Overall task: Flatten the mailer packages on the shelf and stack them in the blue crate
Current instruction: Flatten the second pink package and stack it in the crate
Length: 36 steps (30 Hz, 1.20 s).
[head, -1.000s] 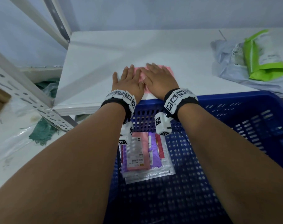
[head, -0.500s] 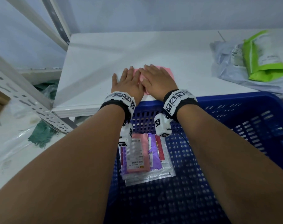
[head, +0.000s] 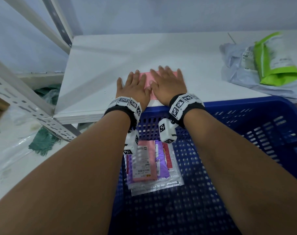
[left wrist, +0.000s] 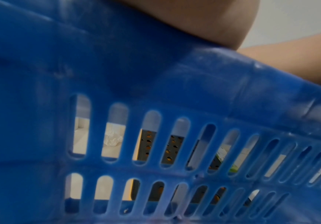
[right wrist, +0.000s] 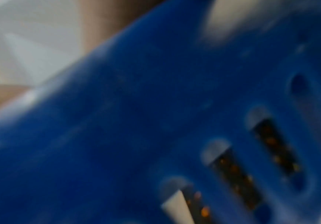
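Observation:
A pink mailer (head: 145, 78) lies flat near the front edge of the white shelf (head: 144, 51). My left hand (head: 133, 87) presses on its left part with straight fingers. Beside it, my right hand (head: 168, 82) lies flat on the mailer's right part, its fingers blurred. Below the shelf edge stands the blue crate (head: 246, 119), holding a stack of flat mailers (head: 152, 165) with a pink labelled one on top. Both wrist views show only the crate's slotted wall (left wrist: 155, 91) (right wrist: 155, 121) close up.
At the shelf's right end lie a grey plastic mailer (head: 236, 70) and a green pouch (head: 276, 65) on top of it. A perforated metal shelf post (head: 25, 107) runs along the left, with green cloth (head: 42, 143) below.
Both hands have spread apart on the pink mailer; the right hand has slid right and forward, uncovering more pink between them.

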### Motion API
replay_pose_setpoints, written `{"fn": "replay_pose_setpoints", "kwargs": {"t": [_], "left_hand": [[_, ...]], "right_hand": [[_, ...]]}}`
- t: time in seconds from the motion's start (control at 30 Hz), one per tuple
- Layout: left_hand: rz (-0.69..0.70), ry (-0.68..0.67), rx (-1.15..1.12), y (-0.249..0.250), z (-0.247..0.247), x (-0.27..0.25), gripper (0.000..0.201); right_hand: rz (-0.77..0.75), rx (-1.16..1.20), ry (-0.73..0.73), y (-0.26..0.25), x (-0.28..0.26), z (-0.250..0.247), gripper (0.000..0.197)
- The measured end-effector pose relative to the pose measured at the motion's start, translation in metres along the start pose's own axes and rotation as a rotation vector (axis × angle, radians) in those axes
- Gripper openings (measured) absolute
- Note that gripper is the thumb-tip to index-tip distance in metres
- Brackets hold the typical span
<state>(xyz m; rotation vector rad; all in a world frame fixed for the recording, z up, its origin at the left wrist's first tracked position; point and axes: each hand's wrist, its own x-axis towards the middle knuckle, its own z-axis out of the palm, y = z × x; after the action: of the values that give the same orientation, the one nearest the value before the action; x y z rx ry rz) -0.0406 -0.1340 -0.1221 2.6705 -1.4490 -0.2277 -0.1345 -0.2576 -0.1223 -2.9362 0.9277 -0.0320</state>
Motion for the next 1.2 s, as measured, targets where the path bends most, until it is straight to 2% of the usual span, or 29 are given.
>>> {"fn": "replay_pose_setpoints", "kwargs": {"t": [0.13,0.23,0.27,0.33,0.4,0.47,0.53,0.67,0.7,0.73,0.8,0.87,0.93,1.03,1.13,1.2], "left_hand": [[0.007,0.005,0.001,-0.002,0.002,0.002,0.062],[0.008,0.004,0.0,-0.003,0.002,0.002,0.063],[0.008,0.003,0.0,-0.002,0.002,0.002,0.063],[0.003,0.001,-0.003,-0.002,0.001,0.001,0.062],[-0.004,0.004,-0.005,-0.001,0.001,0.0,0.061],[-0.008,0.006,-0.003,0.0,0.001,0.0,0.06],[-0.006,0.003,0.005,-0.001,0.002,0.001,0.061],[0.006,0.001,0.008,-0.003,0.002,0.002,0.062],[0.007,0.001,0.008,-0.003,0.002,0.002,0.062],[0.006,0.001,0.008,-0.002,0.002,0.001,0.062],[-0.002,0.0,0.001,-0.001,0.002,0.002,0.062],[-0.013,0.001,-0.015,-0.001,0.001,0.002,0.061],[-0.019,-0.002,-0.027,0.0,0.001,0.001,0.061],[-0.006,-0.003,0.003,0.0,0.002,0.002,0.061],[0.004,0.005,0.008,-0.002,0.003,0.003,0.062],[0.008,0.011,0.013,-0.002,0.003,0.003,0.063]], "right_hand": [[0.355,0.013,-0.016,0.001,-0.004,0.0,0.066],[0.435,0.01,0.051,0.0,-0.005,-0.002,0.068],[0.387,-0.01,0.097,-0.001,-0.006,-0.003,0.068],[0.161,-0.017,0.161,-0.005,-0.005,-0.006,0.065],[-0.076,0.031,0.096,-0.009,-0.003,-0.007,0.06],[-0.112,0.052,-0.006,-0.009,0.0,-0.004,0.058],[0.006,0.011,-0.011,-0.005,0.002,0.0,0.059],[0.403,0.02,0.025,-0.001,-0.001,0.001,0.067],[0.437,0.04,0.047,0.0,-0.001,0.0,0.068],[0.398,0.041,0.081,-0.001,-0.002,-0.002,0.069],[0.15,0.019,0.135,-0.006,0.0,-0.003,0.069],[-0.085,0.035,0.098,-0.012,0.003,-0.003,0.066],[-0.129,0.061,0.017,-0.014,0.005,-0.002,0.065],[0.012,0.031,-0.013,-0.01,0.007,0.002,0.069],[0.295,-0.035,0.013,-0.007,0.007,0.004,0.074],[0.425,-0.031,0.023,-0.009,0.008,0.001,0.075]]}}
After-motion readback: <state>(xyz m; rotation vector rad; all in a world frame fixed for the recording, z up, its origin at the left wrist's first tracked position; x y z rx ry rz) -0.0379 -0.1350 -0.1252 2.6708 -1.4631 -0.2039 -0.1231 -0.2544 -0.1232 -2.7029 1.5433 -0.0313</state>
